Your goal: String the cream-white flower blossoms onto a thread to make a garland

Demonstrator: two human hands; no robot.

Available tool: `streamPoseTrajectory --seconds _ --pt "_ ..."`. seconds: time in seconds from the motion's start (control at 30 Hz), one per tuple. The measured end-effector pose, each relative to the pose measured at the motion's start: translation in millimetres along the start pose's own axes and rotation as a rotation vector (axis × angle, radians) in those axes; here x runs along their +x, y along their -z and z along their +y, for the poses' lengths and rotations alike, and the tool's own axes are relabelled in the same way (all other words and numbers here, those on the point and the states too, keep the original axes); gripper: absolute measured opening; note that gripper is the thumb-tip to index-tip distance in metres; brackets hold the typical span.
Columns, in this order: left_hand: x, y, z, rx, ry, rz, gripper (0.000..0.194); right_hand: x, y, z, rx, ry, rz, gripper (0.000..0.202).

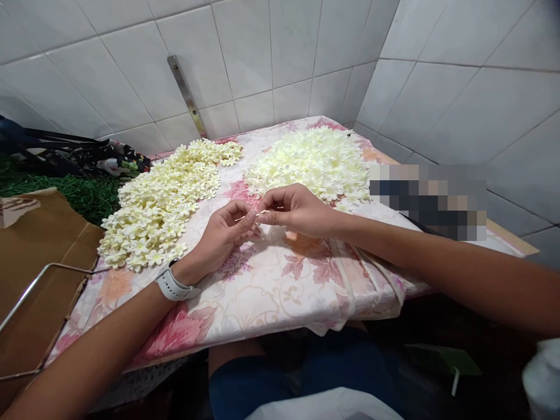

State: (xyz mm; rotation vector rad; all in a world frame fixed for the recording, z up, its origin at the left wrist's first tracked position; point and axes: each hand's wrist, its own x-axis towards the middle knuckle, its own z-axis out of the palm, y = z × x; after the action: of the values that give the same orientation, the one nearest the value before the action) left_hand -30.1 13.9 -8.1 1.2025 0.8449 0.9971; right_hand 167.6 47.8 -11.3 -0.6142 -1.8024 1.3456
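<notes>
My left hand (pixel 231 230) and my right hand (pixel 295 209) meet fingertip to fingertip above the tablecloth (pixel 258 297). Both are closed in a pinch around something small and whitish (pixel 262 214); the fingers hide most of it, so its kind cannot be made out. Beyond the right hand spreads a loose heap of white petal flowers (pixel 310 160). To the left of the left hand lies a long pile of cream-yellow small flowers (pixel 161 201), packed more closely. A pale watch strap (pixel 172 284) circles my left wrist.
A brown cardboard piece (pixel 48 256) with a metal rod (pixel 30 286) borders the table's left side. Green artificial grass (pixel 65 192) and a dark floral cloth (pixel 118 157) lie behind it. White cords (pixel 376 268) cross the right front edge. Tiled walls (pixel 297 46) close the back and right.
</notes>
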Motion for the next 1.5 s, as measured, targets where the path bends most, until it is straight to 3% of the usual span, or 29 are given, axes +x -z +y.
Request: streamPoseTrajectory --seconds 0.2,0.43,0.63,0.83,1.17,1.3,1.4,1.5 --pt "0.5 -1.3 -0.3 0.056 -0.064 0.023 0.026 -0.5 2.0 -2.7 0.002 -0.017 0.045 0.028" --pt "-0.8 -4.7 -2.4 0.094 -0.177 0.144 0.026 0.7 -2.2 -5.0 0.111 -0.102 0.09 0.042" --pt "-1.5 -7.6 0.2 0.078 -0.171 0.225 0.03 -0.3 -4.9 -0.1 0.11 -0.091 0.118 0.047" --pt "-3.3 -9.2 3.1 0.05 -0.048 0.181 0.033 -0.4 -2.4 -0.6 0.031 -0.037 0.138 0.045" --pt "-6.6 -11.3 4.7 0.25 -0.213 0.091 0.024 -2.4 0.5 -6.1 0.009 0.012 -0.034 0.033" --pt "-6.9 -9.9 3.9 0.253 -0.236 0.137 0.023 -2.2 0.4 -1.3 0.026 -0.037 -0.002 0.042" --pt "-6.4 -7.9 -0.4 0.162 -0.193 0.165 0.027 -1.7 -1.1 -1.0 -0.017 -0.018 0.024 0.041" --pt "-5.4 -6.7 -4.6 0.07 -0.066 0.131 0.03 -1.3 -0.3 -4.2 -0.069 0.004 0.006 0.038"
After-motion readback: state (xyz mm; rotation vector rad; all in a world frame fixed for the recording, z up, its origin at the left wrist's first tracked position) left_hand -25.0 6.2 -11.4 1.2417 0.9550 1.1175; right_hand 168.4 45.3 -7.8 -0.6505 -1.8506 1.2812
